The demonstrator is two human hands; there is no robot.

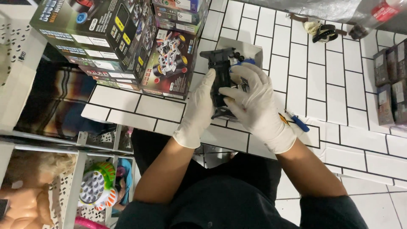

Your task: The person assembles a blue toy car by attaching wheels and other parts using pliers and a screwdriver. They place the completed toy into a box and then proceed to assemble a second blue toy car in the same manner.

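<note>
Both hands wear white gloves and hold a black toy car chassis (pixel 220 68) over the white tiled surface. My left hand (pixel 197 109) grips its left side with the fingers along the body. My right hand (pixel 254 101) covers the chassis's right side and lower part, with a small blue part (pixel 245 62) showing just above its fingers. The lower end of the chassis is hidden under my right hand. A white open box (pixel 250 48) lies behind the chassis.
Stacked toy car boxes (pixel 123 38) stand at the upper left. A blue-handled screwdriver (pixel 299 123) lies right of my right wrist. Dark small boxes (pixel 390 85) sit at the right edge, a strap (pixel 324 32) at the top. Shelves with a doll (pixel 29 191) and toys are at lower left.
</note>
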